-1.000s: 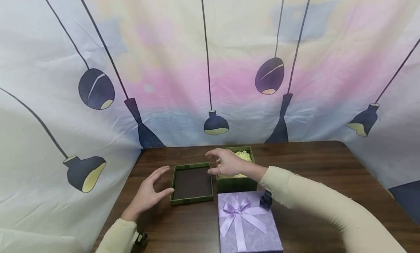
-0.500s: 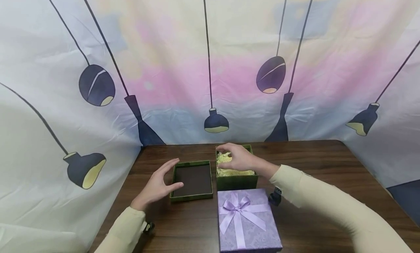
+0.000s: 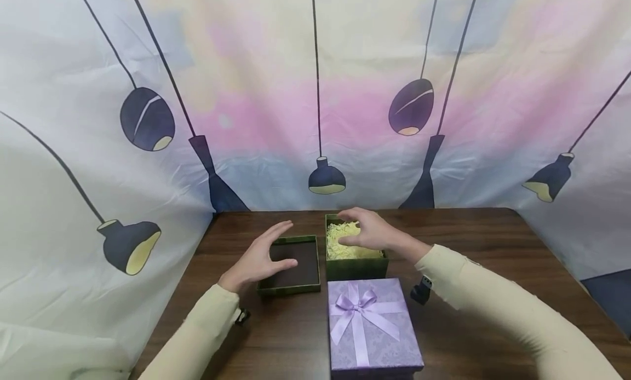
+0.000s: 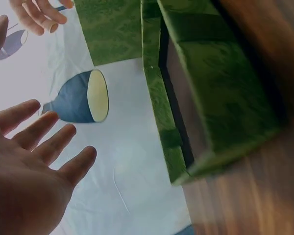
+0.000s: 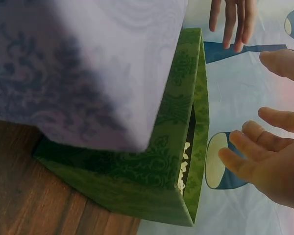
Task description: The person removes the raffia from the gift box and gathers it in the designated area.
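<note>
My left hand [image 3: 257, 260] hovers over the left part of a shallow green box lid [image 3: 290, 288] that lies with its dark inside up. Its fingers are spread and hold nothing, as the left wrist view also shows. Above an open green gift box [image 3: 357, 269] hangs my right hand [image 3: 370, 230], fingers loosely bent and nothing in them. Pale yellow shredded paper [image 3: 345, 246] fills that box. In the right wrist view a little shredded paper [image 5: 183, 169] shows past the box's edge. The green box stands just right of the lid.
A purple gift box [image 3: 372, 336] with a lilac ribbon bow [image 3: 356, 307] stands in front of the green box, near the table's front. The brown wooden table [image 3: 473, 243] ends at a cloth backdrop [image 3: 276, 106] printed with hanging lamps.
My left hand has moved right, from the lid's left side to above it. The right hand has shifted right, from the gap between lid and box to over the shredded paper.
</note>
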Tool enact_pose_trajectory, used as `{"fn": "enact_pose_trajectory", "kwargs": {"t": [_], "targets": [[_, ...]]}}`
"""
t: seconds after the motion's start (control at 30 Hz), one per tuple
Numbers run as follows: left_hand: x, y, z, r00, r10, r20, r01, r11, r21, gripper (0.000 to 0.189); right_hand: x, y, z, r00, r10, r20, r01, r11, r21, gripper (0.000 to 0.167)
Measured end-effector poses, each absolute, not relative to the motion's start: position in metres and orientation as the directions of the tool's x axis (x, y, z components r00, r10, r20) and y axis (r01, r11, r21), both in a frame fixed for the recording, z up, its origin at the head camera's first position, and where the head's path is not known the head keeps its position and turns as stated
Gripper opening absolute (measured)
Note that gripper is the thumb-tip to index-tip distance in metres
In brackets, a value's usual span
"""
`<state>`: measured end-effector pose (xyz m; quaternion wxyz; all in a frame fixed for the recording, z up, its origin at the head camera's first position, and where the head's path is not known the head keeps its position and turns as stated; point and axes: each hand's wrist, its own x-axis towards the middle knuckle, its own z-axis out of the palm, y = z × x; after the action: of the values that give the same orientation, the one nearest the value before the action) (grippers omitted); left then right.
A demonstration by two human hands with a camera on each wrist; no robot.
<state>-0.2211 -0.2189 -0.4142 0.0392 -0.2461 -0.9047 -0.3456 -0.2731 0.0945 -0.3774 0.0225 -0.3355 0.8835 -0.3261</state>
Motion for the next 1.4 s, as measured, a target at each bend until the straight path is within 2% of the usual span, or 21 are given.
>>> {"fn": "enact_pose_trajectory", "kwargs": {"t": [0.2,0.57,0.73,1.0,1.4], "targets": [[-0.233,-0.203,-0.412,-0.85,0.472,0.233,0.514,0.647,0.564,0.089,-0.273,0.099,-0.382,-0.779,-0.605,0.164,-0.571,0.576,-0.585,0.064],[-0.25,-0.174,-0.416,-0.829,0.521,0.205,0.535,0.631,0.562,0.089,-0.278,0.111,-0.377,-0.784,-0.594,0.18,-0.584,0.608,-0.538,0.062],[-0.252,-0.173,-0.417,-0.837,0.515,0.185,0.519,0.639,0.567,0.09,-0.282,0.106,-0.378,-0.762,-0.629,0.153,-0.604,0.605,-0.52,0.063],[-0.256,-0.168,-0.413,-0.839,0.529,0.129,0.492,0.634,0.597,0.089,-0.287,0.097,-0.38,-0.767,-0.626,0.136,-0.593,0.613,-0.523,0.065],[-0.26,-0.162,-0.415,-0.836,0.536,0.118,0.491,0.634,0.598,0.091,-0.287,0.091,-0.384,-0.772,-0.63,0.083,-0.58,0.646,-0.497,0.065]]}}
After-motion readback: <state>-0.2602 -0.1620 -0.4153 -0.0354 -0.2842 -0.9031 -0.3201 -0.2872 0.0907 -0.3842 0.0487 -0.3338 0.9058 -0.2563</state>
